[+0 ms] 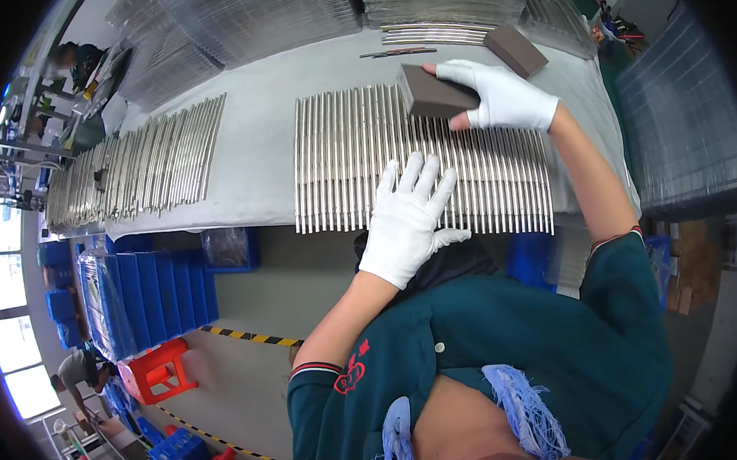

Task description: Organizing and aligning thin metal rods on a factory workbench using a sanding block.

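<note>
Fingers of our left hand (405, 220) spread flat, pinning the steel rods (340, 156) at frame centre | rods look stiff, slick, apt to roll | right hand (499, 94) clamps the brown sanding block (432, 92), upper right; light, grippy, best held by its sides.

A factory workshop is showing here: rows of metal rods (419, 156) lying across a long grey workbench (253, 165), blue plastic crates (151, 300) stacking below, hazard-striped floor tape (249, 337) running past
</note>
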A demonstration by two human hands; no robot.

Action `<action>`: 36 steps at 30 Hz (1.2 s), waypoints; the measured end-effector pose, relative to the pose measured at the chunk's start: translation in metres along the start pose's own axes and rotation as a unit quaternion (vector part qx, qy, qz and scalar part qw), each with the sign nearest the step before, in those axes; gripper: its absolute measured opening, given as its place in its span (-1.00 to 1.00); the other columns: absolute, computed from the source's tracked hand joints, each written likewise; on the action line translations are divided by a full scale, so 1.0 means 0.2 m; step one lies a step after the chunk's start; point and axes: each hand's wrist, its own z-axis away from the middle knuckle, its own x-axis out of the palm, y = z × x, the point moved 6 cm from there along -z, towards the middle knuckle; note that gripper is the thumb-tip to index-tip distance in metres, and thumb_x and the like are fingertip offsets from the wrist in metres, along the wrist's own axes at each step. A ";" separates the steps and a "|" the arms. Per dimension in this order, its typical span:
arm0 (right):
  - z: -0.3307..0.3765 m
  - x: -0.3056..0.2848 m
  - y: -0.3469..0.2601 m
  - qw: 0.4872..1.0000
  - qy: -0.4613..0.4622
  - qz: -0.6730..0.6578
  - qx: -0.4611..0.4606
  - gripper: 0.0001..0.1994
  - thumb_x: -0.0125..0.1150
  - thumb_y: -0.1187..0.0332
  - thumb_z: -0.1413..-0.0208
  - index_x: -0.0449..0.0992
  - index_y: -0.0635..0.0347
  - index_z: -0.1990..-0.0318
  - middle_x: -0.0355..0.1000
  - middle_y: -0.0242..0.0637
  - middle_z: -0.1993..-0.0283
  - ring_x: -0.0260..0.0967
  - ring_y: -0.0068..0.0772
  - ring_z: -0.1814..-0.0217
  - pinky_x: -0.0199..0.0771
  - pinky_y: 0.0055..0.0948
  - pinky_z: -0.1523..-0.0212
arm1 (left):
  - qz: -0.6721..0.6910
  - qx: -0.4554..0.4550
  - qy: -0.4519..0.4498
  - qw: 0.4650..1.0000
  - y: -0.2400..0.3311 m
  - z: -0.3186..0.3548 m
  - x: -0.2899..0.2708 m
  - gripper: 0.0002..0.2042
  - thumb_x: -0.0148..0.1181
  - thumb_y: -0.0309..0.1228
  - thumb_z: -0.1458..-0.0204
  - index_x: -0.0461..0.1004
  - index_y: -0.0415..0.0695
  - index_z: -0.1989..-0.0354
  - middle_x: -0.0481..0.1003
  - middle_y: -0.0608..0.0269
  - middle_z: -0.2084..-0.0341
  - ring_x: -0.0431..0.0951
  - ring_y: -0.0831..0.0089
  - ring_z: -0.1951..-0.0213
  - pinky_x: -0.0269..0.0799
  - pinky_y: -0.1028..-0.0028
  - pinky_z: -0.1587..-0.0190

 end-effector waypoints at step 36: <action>-0.36 -0.03 0.15 0.963 0.224 0.152 0.015 -0.21 0.34 0.10 0.02 0.11 0.05 -0.36 0.23 -0.13 -0.29 0.25 -0.07 -0.27 0.26 -0.24 -0.26 | 0.015 -0.007 0.013 1.000 0.00 0.00 -0.01 -0.18 0.31 0.09 0.25 0.31 -0.12 -0.20 0.29 -0.01 -0.17 0.19 0.02 -0.26 -0.02 0.03 -0.31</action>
